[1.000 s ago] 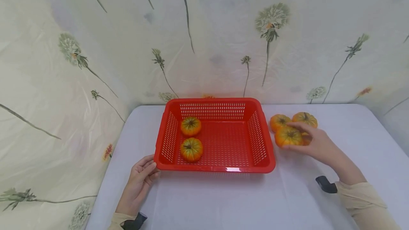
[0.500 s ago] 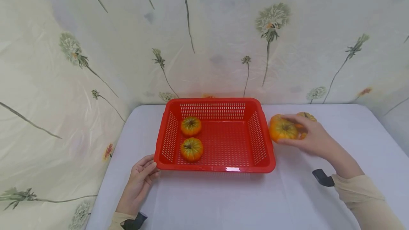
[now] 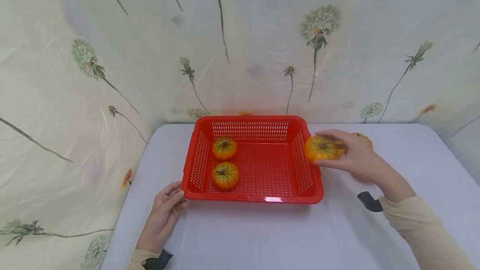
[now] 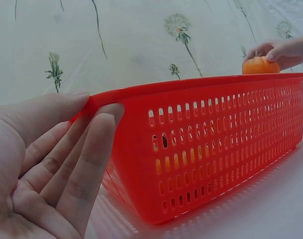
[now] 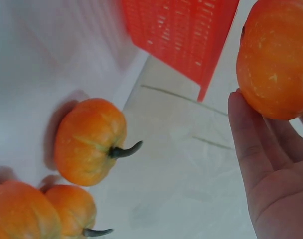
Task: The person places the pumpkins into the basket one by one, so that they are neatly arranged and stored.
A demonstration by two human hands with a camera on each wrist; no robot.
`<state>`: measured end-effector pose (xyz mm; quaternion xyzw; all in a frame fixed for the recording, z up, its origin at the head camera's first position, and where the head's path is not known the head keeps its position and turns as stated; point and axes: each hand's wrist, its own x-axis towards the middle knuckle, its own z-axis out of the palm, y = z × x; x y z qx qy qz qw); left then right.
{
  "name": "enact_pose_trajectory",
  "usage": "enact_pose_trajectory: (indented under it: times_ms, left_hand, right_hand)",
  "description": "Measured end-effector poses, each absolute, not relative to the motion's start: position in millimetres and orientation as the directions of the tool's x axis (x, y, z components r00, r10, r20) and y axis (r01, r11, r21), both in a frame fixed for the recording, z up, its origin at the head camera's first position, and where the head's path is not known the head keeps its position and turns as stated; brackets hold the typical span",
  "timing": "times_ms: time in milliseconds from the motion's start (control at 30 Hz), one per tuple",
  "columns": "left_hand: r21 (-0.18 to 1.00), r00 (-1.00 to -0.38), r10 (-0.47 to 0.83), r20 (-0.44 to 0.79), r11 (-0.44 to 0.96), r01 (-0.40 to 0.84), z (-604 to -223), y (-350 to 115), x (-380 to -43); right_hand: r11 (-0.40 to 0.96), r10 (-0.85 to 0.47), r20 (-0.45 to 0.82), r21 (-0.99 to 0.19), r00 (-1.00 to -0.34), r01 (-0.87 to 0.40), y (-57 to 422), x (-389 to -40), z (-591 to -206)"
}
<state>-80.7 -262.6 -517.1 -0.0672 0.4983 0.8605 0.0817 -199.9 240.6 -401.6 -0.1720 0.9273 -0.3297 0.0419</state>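
Observation:
My left hand [image 3: 163, 211] pinches the front left corner of a red plastic basket [image 3: 232, 196], thumb on top of the rim and fingers under it, as the left wrist view shows. My right hand [image 3: 354, 157] grips a small orange pumpkin [image 3: 318, 149] between thumb and fingers, raised at the basket's right rim and overlapping it in the head view. Inside the basket, along its left side, sit two more pumpkins, a rear one [image 3: 224, 149] and a front one [image 3: 225, 176].
Several pumpkins stand on the white table [image 3: 262, 236] right of the basket, mostly hidden behind my right hand; the right wrist view shows one pumpkin [image 5: 90, 142] apart from another pair [image 5: 22, 211]. A flower-patterned cloth [image 3: 255, 53] hangs behind the table.
My right hand has lifted the pumpkin from the group at the right and carried it left to the basket's right rim. My left hand and the basket have stayed put.

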Motion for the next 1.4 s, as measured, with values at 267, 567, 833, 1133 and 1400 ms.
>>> enact_pose_trajectory:
  times_ms: [267,567,833,1133,1400]
  left_hand:
    - [0.847,-0.976,0.068,-0.207,-0.487,-0.213,-516.2,-262.3,-80.4]
    - [0.852,-0.978,0.069,-0.196,-0.481,-0.205,-515.2,-262.1,-79.7]
    - [0.850,-0.972,0.055,-0.227,-0.475,-0.226,-515.2,-261.7,-81.0]
    - [0.849,-0.978,0.069,-0.195,-0.488,-0.204,-516.1,-261.6,-80.8]
    - [0.857,-0.977,0.052,-0.208,-0.471,-0.208,-514.8,-261.3,-80.2]
  right_hand:
    - [0.645,-0.376,-0.043,-0.730,-0.926,-0.228,225.9,-202.0,-394.1]
    - [0.660,-0.416,-0.081,-0.712,-0.906,-0.240,211.0,-206.8,-386.1]
    - [0.673,-0.497,-0.050,-0.652,-0.867,-0.348,197.7,-219.2,-385.2]
    - [0.643,-0.575,0.048,-0.590,-0.816,-0.488,181.2,-231.3,-385.3]
    - [0.637,-0.595,0.051,-0.578,-0.802,-0.510,166.8,-237.9,-384.6]
